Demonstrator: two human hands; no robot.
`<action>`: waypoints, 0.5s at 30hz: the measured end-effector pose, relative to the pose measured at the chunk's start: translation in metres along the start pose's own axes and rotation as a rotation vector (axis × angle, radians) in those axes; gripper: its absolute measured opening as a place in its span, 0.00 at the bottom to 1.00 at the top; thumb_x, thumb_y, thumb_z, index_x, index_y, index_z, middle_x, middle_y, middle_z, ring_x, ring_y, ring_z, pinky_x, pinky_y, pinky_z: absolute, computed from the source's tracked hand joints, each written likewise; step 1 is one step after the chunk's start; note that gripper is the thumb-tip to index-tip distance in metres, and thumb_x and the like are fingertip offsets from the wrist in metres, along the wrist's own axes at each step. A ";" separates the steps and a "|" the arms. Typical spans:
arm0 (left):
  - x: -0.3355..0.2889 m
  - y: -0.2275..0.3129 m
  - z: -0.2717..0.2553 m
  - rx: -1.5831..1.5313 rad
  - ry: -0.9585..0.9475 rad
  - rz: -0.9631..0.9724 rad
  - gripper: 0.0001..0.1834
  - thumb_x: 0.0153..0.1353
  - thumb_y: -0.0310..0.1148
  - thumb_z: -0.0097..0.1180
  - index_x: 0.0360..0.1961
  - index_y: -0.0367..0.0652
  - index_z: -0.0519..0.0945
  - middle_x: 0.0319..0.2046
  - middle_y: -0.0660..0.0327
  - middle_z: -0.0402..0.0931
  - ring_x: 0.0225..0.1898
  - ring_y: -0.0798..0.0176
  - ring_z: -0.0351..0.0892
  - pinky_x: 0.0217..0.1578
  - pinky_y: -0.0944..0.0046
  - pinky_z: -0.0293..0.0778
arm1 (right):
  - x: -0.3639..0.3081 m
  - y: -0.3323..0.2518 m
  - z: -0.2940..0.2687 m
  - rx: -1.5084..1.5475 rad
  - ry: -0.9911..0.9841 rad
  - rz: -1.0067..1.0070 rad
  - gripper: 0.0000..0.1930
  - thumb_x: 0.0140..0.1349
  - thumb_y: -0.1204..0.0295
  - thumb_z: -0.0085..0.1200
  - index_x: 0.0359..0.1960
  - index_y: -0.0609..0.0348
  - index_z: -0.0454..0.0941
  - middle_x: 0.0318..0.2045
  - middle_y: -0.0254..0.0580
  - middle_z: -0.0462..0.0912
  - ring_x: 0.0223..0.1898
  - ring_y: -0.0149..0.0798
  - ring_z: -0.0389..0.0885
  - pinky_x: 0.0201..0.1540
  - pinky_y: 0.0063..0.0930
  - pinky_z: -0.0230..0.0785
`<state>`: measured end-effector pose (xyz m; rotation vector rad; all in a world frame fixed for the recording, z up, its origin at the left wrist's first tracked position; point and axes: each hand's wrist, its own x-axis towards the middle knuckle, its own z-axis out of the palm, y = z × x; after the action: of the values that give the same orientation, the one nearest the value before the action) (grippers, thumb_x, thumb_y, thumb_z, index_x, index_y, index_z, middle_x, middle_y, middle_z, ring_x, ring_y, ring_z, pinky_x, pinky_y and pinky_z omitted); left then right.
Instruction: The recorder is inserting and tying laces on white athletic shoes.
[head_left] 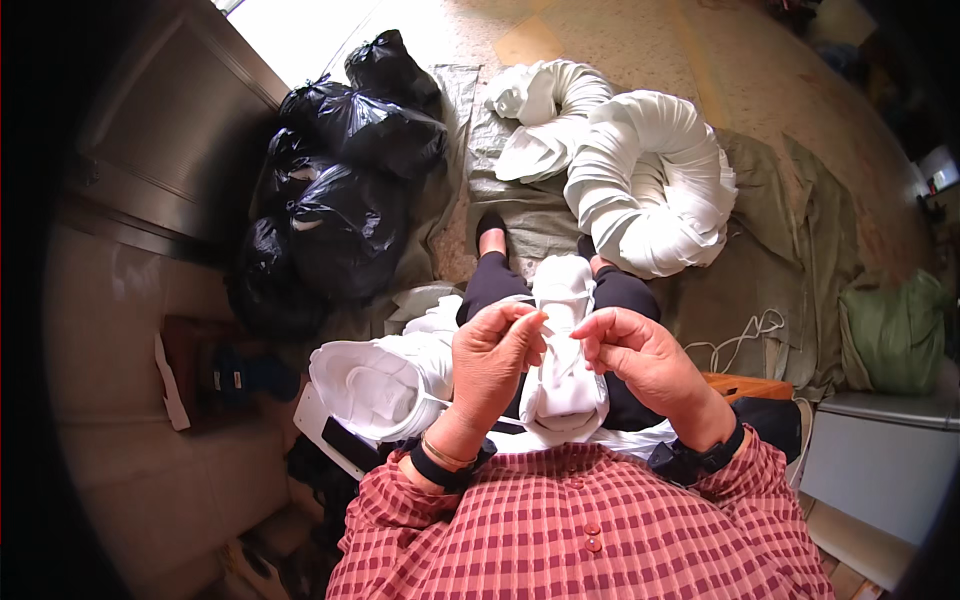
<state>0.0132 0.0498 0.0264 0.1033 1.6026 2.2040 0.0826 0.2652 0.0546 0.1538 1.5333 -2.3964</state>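
A white shoe upper lies on my lap between my thighs, toe pointing away from me. My left hand is over its left side, thumb and forefinger closed in a pinch. A thin white shoelace shows by those fingers; its end is hidden. My right hand is held over the right side, with fingers curled together near the lacing; what they pinch is too small to make out. More white shoe uppers are stacked beside my left forearm, the nearest with its opening toward me.
Black plastic bags are heaped ahead on the left, beside a dark cabinet. Curled stacks of white shoe uppers lie ahead on a greenish cloth. At the right are a green sack, a pale box and a loose white cord.
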 end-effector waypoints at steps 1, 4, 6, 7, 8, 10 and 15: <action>0.000 0.000 0.004 0.029 -0.016 -0.007 0.07 0.75 0.30 0.66 0.46 0.37 0.87 0.28 0.64 0.86 0.27 0.75 0.82 0.29 0.75 0.76 | -0.002 -0.003 -0.001 0.054 -0.028 0.001 0.13 0.77 0.81 0.51 0.60 0.62 0.80 0.46 0.33 0.83 0.46 0.25 0.80 0.55 0.24 0.76; 0.002 -0.002 0.014 0.081 -0.014 -0.043 0.08 0.75 0.30 0.67 0.47 0.37 0.87 0.30 0.63 0.87 0.28 0.75 0.82 0.29 0.75 0.76 | -0.006 0.000 0.001 0.152 0.257 0.047 0.12 0.78 0.80 0.51 0.58 0.62 0.81 0.47 0.33 0.84 0.46 0.25 0.80 0.56 0.23 0.76; 0.006 -0.004 0.015 0.065 -0.048 0.115 0.06 0.76 0.30 0.65 0.46 0.37 0.85 0.34 0.64 0.86 0.33 0.75 0.83 0.35 0.76 0.77 | -0.010 0.008 0.006 -0.423 0.389 -0.233 0.12 0.72 0.81 0.55 0.54 0.61 0.83 0.49 0.42 0.85 0.46 0.35 0.83 0.55 0.30 0.77; 0.007 -0.005 0.015 0.044 -0.030 0.120 0.06 0.77 0.30 0.64 0.45 0.38 0.85 0.34 0.64 0.86 0.34 0.75 0.83 0.36 0.76 0.77 | -0.014 0.011 0.007 -0.722 0.369 -0.334 0.13 0.70 0.81 0.57 0.54 0.61 0.83 0.50 0.45 0.84 0.47 0.39 0.83 0.56 0.33 0.77; 0.009 -0.005 0.011 0.023 -0.008 0.120 0.06 0.78 0.30 0.63 0.44 0.38 0.84 0.34 0.64 0.86 0.34 0.75 0.82 0.36 0.76 0.76 | -0.018 0.014 0.009 -1.011 0.362 -0.428 0.13 0.67 0.81 0.59 0.53 0.61 0.83 0.50 0.47 0.84 0.48 0.43 0.84 0.57 0.36 0.77; 0.012 -0.005 0.004 -0.029 0.021 0.097 0.10 0.80 0.37 0.61 0.45 0.40 0.85 0.33 0.64 0.87 0.29 0.78 0.80 0.27 0.78 0.70 | -0.024 0.022 0.016 -1.329 0.150 -0.597 0.20 0.60 0.79 0.64 0.55 0.60 0.84 0.56 0.47 0.82 0.59 0.53 0.80 0.66 0.47 0.70; 0.012 -0.009 -0.012 -0.225 -0.040 -0.064 0.16 0.78 0.42 0.62 0.44 0.38 0.86 0.30 0.62 0.85 0.24 0.74 0.79 0.24 0.74 0.70 | -0.011 0.040 0.029 -1.555 0.010 -0.623 0.17 0.64 0.70 0.60 0.54 0.58 0.85 0.55 0.42 0.83 0.60 0.45 0.80 0.69 0.44 0.68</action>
<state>0.0017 0.0456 0.0121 0.0310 1.3083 2.3000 0.1069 0.2253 0.0349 -0.6983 3.1716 -0.7704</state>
